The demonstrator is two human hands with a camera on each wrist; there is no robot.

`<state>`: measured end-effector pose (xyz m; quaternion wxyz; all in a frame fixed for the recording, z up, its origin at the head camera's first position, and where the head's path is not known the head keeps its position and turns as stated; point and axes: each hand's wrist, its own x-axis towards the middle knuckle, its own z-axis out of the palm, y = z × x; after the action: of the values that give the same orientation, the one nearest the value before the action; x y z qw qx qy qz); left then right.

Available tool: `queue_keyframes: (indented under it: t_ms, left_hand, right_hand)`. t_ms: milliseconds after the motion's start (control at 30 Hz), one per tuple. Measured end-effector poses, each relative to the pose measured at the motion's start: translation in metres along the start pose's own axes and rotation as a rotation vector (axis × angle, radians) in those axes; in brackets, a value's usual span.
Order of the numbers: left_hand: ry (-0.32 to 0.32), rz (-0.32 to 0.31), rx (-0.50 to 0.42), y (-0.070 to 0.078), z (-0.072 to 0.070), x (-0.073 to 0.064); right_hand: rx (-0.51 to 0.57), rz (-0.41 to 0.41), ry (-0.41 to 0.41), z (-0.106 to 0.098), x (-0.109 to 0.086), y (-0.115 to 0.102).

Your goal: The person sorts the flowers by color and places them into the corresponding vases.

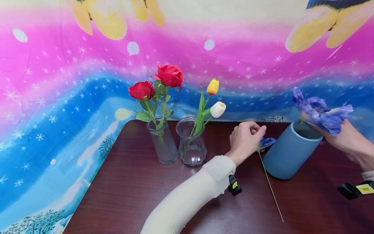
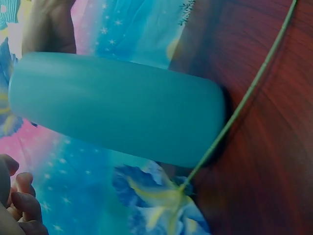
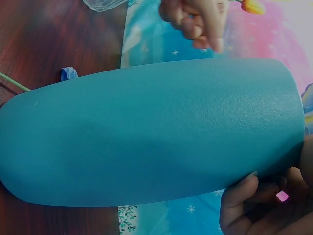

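A tall blue vase (image 1: 289,152) stands at the right of the table with a purple-blue iris (image 1: 321,112) in its mouth. My right hand (image 1: 344,136) grips the vase at its rim, partly hidden behind the petals; the right wrist view shows curled fingers (image 3: 239,198) against the vase's side. A second iris (image 1: 266,143) lies left of the vase, its long thin stem (image 1: 271,185) reaching towards the front. Above this bloom hovers my left hand (image 1: 246,139), fingers loosely curled, with nothing seen in it. The left wrist view shows the lying iris (image 2: 161,200) apart from that hand.
Left of my hands stands a fluted clear glass vase (image 1: 193,152) with a yellow tulip (image 1: 213,86) and a white tulip (image 1: 218,109). Beside it, a straight glass vase (image 1: 166,149) holds two red roses (image 1: 169,76). A printed cloth (image 1: 73,81) hangs behind the dark wooden table (image 1: 122,191).
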<state>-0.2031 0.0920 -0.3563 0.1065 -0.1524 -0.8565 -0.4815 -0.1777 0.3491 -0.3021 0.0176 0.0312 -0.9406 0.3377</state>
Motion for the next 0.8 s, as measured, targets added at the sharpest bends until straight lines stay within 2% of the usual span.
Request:
queue_keyframes:
  t_ms: [200, 400, 600, 800]
  left_hand:
    - [-0.011, -0.095, -0.056, -0.015, 0.007, -0.008]
    - [-0.021, -0.182, -0.103, -0.026, 0.015, -0.015]
    - [-0.022, -0.27, -0.126, -0.033, 0.025, -0.024]
    - [-0.023, -0.319, -0.126, -0.038, 0.031, -0.031]
  right_hand:
    - [-0.026, 0.045, -0.014, 0.001, -0.001, -0.005]
    - [0.024, 0.032, -0.039, 0.0, -0.002, -0.006]
    - [-0.01, 0.057, -0.035, -0.001, -0.001, -0.004]
    - [-0.023, 0.063, -0.029, -0.001, 0.001, -0.005]
